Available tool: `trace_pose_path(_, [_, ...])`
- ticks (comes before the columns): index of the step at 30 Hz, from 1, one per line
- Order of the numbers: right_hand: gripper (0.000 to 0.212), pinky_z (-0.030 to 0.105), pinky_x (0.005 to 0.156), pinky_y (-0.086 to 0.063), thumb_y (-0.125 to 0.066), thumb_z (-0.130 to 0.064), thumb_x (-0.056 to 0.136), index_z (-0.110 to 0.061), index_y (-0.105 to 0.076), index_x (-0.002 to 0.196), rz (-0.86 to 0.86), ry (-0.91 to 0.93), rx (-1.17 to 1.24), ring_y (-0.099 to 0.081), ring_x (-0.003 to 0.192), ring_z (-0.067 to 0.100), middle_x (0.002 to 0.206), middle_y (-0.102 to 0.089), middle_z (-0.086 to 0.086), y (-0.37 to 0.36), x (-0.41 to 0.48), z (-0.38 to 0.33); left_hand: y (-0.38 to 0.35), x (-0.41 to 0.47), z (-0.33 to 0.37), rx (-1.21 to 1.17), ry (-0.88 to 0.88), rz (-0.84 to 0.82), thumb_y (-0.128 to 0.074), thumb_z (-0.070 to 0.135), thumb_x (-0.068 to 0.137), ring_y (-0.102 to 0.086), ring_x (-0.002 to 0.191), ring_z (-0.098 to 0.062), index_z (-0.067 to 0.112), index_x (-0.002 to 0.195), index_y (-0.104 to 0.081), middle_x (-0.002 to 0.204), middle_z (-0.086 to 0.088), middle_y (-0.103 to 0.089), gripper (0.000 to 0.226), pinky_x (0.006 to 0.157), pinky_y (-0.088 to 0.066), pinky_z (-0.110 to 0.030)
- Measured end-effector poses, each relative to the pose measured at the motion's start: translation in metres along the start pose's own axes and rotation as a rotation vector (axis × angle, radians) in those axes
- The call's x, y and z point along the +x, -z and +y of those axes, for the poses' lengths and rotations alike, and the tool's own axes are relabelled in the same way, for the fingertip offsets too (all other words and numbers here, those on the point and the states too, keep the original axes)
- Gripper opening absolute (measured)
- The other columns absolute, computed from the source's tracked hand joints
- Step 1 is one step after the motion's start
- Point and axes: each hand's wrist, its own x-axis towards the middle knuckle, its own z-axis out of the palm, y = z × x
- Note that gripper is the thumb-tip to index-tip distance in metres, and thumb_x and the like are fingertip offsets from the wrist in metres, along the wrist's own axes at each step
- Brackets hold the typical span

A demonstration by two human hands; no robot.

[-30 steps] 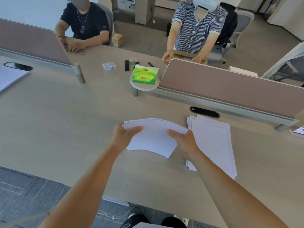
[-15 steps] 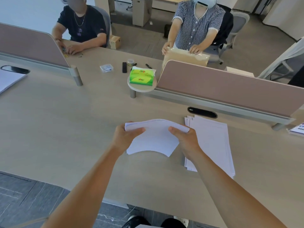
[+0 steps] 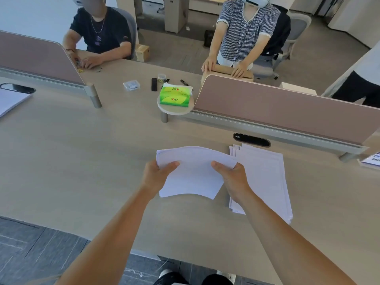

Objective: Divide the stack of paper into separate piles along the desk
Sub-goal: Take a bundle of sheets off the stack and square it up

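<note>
A thin bundle of white sheets [image 3: 193, 173] arches above the light wooden desk [image 3: 82, 161]. My left hand [image 3: 157, 175] grips its left edge and my right hand [image 3: 233, 178] grips its right edge, thumbs on top. To the right, the main stack of white paper [image 3: 265, 177] lies flat on the desk, slightly fanned at its far left corner. My right wrist covers part of that stack's left edge.
Pink divider panels [image 3: 277, 112] run across the desk's far side, with a black cable slot [image 3: 251, 139] behind the stack. A green tissue box [image 3: 174, 96] sits on a small round shelf. More paper [image 3: 10, 101] lies far left. Two people work at the opposite desk.
The held bundle has stayed between both hands just left of the stack, barely shifting. The person opposite in the checked shirt has moved a cardboard box.
</note>
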Motion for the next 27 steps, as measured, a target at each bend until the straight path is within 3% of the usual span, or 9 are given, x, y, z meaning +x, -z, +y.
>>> trace_pose_path(6, [0.026, 0.031, 0.075, -0.056, -0.079, -0.015, 0.081, -0.011, -0.072, 0.106, -0.019, 0.01, -0.032, -0.073, 0.09, 0.02, 0.1, -0.076, 0.004, 0.014, 0.004, 0.004, -0.004, 0.005, -0.008, 0.081, 0.027, -0.125, -0.083, 0.036, 0.058, -0.072, 0.096, -0.027, 0.022, 0.095, -0.073, 0.099, -0.007, -0.076, 0.04, 0.085, -0.057, -0.046])
trace_pose_path(9, [0.017, 0.029, 0.072, -0.055, -0.074, -0.016, 0.086, -0.015, -0.072, 0.103, -0.005, -0.005, -0.049, -0.071, 0.089, 0.018, 0.097, -0.076, 0.001, 0.021, 0.005, 0.009, -0.018, 0.005, -0.013, 0.161, 0.074, -0.05, -0.083, 0.028, 0.071, -0.067, 0.076, -0.021, 0.024, 0.081, -0.066, 0.081, -0.001, -0.07, 0.02, 0.065, -0.053, -0.031])
trace_pose_path(12, [0.01, 0.03, 0.071, -0.056, -0.07, -0.017, 0.089, -0.016, -0.072, 0.098, 0.014, 0.013, -0.033, -0.072, 0.086, 0.015, 0.097, -0.076, 0.001, 0.034, 0.007, 0.005, -0.034, 0.01, -0.012, 0.213, 0.078, -0.022, -0.082, 0.034, 0.071, -0.05, 0.057, -0.02, 0.01, 0.062, -0.056, 0.061, -0.001, -0.053, 0.036, 0.055, -0.038, -0.028])
trace_pose_path(15, [0.008, 0.031, 0.073, -0.058, -0.071, -0.018, 0.089, -0.015, -0.073, 0.096, 0.064, 0.04, -0.021, -0.072, 0.087, 0.017, 0.098, -0.075, 0.003, 0.057, 0.016, -0.01, -0.061, 0.014, 0.004, 0.125, 0.016, -0.062, -0.081, 0.024, 0.078, -0.056, 0.06, -0.018, -0.006, 0.072, -0.066, 0.068, -0.005, -0.061, 0.034, 0.059, -0.044, -0.031])
trace_pose_path(18, [0.019, 0.036, 0.079, -0.057, -0.073, -0.026, 0.087, -0.014, -0.072, 0.101, 0.093, 0.076, -0.038, -0.071, 0.092, 0.021, 0.103, -0.074, 0.005, 0.095, 0.035, -0.025, -0.098, 0.02, 0.027, 0.04, -0.033, -0.123, -0.077, 0.01, 0.083, -0.065, 0.062, -0.014, 0.0, 0.078, -0.073, 0.071, -0.004, -0.07, 0.011, 0.058, -0.054, -0.028])
trace_pose_path(21, [0.037, 0.041, 0.07, -0.05, -0.076, -0.042, 0.076, -0.011, -0.069, 0.095, 0.136, -0.027, -0.093, -0.061, 0.08, 0.025, 0.089, -0.065, 0.01, 0.14, 0.055, -0.027, -0.141, 0.034, 0.035, -0.02, 0.033, -0.158, -0.076, 0.008, 0.083, -0.069, 0.063, -0.013, 0.006, 0.081, -0.075, 0.074, -0.002, -0.073, 0.002, 0.06, -0.058, -0.029])
trace_pose_path(24, [0.032, 0.035, 0.055, -0.031, -0.072, -0.037, 0.081, -0.015, -0.052, 0.072, 0.134, -0.243, -0.163, -0.044, 0.065, 0.023, 0.074, -0.052, 0.008, 0.187, 0.073, -0.007, -0.193, 0.056, 0.03, 0.003, 0.141, -0.131, -0.077, 0.012, 0.082, -0.069, 0.061, -0.013, 0.012, 0.079, -0.075, 0.068, 0.004, -0.074, 0.004, 0.061, -0.058, -0.03])
trace_pose_path(27, [0.039, 0.027, 0.053, -0.019, -0.066, -0.028, 0.087, -0.021, -0.035, 0.064, 0.199, -0.314, -0.222, -0.027, 0.059, 0.019, 0.064, -0.034, 0.003, 0.223, 0.096, 0.019, -0.251, 0.079, 0.013, 0.15, 0.207, -0.102, -0.077, 0.015, 0.082, -0.064, 0.06, -0.012, 0.006, 0.096, -0.073, 0.076, -0.001, -0.072, 0.017, 0.054, -0.052, -0.022])
